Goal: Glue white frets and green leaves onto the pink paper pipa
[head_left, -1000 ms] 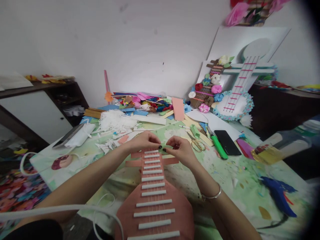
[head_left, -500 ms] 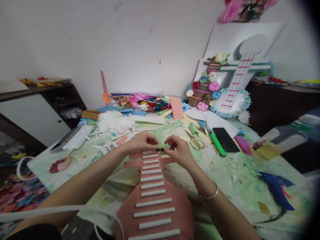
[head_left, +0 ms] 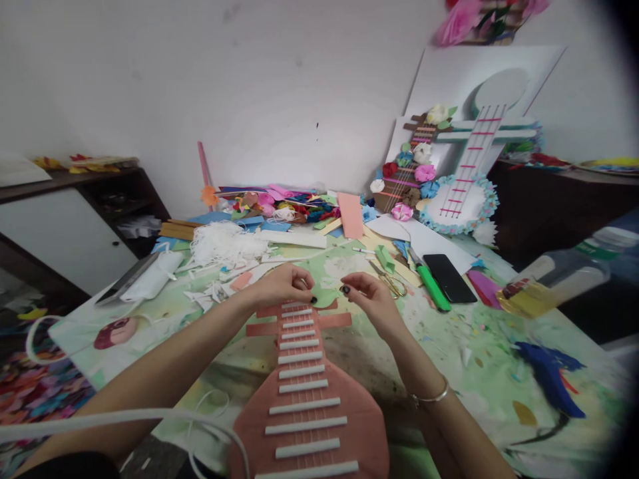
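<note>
A reddish-pink paper lute [head_left: 357, 399] lies before me, with white strips across its strings and short pegs at the neck. My left hand [head_left: 285, 285] is closed at the top of the neck, thumb and fingertips at the edge of a light-green paper piece [head_left: 327, 294] there. To the right of this piece, my right hand [head_left: 372, 305] is raised slightly apart from it, its thumb and fingertips drawn together. Whether anything small is between those fingertips is too small to tell.
Gold-handled scissors [head_left: 392, 283], a green utility knife [head_left: 433, 286] and a black phone [head_left: 449, 278] lie to the right. A blue glue gun [head_left: 552, 379] is at the far right. White shredded paper [head_left: 227, 245] is piled at left. Two decorated paper instruments [head_left: 466, 199] lean behind. A white cable [head_left: 124, 414] loops in front.
My right hand has let go of the green paper and moved right, away from my left hand. My left hand has stayed by the neck's top.
</note>
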{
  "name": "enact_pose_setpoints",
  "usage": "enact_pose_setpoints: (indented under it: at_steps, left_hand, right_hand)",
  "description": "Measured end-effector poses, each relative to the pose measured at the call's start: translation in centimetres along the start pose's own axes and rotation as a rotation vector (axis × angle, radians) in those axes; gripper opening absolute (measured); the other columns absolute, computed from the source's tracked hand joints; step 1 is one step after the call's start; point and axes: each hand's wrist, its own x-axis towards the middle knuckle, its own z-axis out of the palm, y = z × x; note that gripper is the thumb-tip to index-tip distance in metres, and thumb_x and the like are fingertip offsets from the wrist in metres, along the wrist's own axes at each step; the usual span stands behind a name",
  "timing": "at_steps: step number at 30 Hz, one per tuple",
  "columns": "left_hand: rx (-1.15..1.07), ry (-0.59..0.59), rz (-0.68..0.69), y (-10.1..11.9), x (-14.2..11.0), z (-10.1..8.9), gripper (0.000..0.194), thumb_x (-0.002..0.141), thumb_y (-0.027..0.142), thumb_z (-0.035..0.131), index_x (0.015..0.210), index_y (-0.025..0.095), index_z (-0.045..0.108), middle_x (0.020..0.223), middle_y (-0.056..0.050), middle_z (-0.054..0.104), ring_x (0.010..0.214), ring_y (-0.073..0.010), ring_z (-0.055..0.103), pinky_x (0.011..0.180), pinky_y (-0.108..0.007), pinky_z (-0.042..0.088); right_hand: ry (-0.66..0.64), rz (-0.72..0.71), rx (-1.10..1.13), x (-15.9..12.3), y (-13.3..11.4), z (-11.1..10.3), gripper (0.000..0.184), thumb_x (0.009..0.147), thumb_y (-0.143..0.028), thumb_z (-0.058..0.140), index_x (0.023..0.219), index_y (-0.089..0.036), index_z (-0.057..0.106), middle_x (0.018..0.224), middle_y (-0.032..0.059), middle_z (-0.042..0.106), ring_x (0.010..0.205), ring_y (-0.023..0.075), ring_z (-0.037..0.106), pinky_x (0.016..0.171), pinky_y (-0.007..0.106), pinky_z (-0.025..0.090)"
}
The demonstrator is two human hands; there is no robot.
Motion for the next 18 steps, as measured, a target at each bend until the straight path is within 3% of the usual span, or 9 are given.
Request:
enact_pose_setpoints:
  at_steps: [5, 12, 18]
  left_hand:
    - [-0.029, 0.003, -0.002, 0.2, 0.0, 0.3, 0.02, 0.064, 0.027, 0.07, 0.068, 0.014, 0.056, 0.048, 0.005, 0.053, 0.044, -0.0056, 0.04, 0.044, -0.017, 0.024]
    - [-0.067, -0.044, 0.019, 0.0, -0.1, -0.2, 0.022, 0.065, 0.03, 0.07, 0.074, 0.013, 0.059, 0.054, 0.003, 0.056, 0.048, -0.0074, 0.045, 0.046, -0.018, 0.029]
    - [0.015, -0.098, 0.067, 0.8, -0.4, -0.8, 0.024, 0.069, 0.034, 0.063, 0.065, 0.011, 0.065, 0.053, 0.002, 0.053, 0.051, -0.011, 0.047, 0.048, -0.021, 0.033]
  right_hand:
    - [-0.111, 0.075, 0.131, -1.0, 0.3, 1.2, 0.025, 0.071, -0.034, 0.069, 0.088, -0.017, 0.062, 0.082, 0.0047, 0.065, 0.079, 0.0174, 0.062, 0.073, 0.031, 0.049]
    - [-0.036, 0.075, 0.105, -0.4, -0.2, 2.6, 0.019, 0.069, -0.032, 0.068, 0.077, -0.016, 0.062, 0.064, -0.0003, 0.058, 0.062, 0.0137, 0.056, 0.061, 0.027, 0.046]
    - [0.027, 0.056, 0.069, -0.2, -0.5, 2.9, 0.011, 0.067, -0.026, 0.064, 0.07, -0.016, 0.06, 0.059, -0.0027, 0.053, 0.056, 0.0108, 0.049, 0.053, 0.022, 0.037]
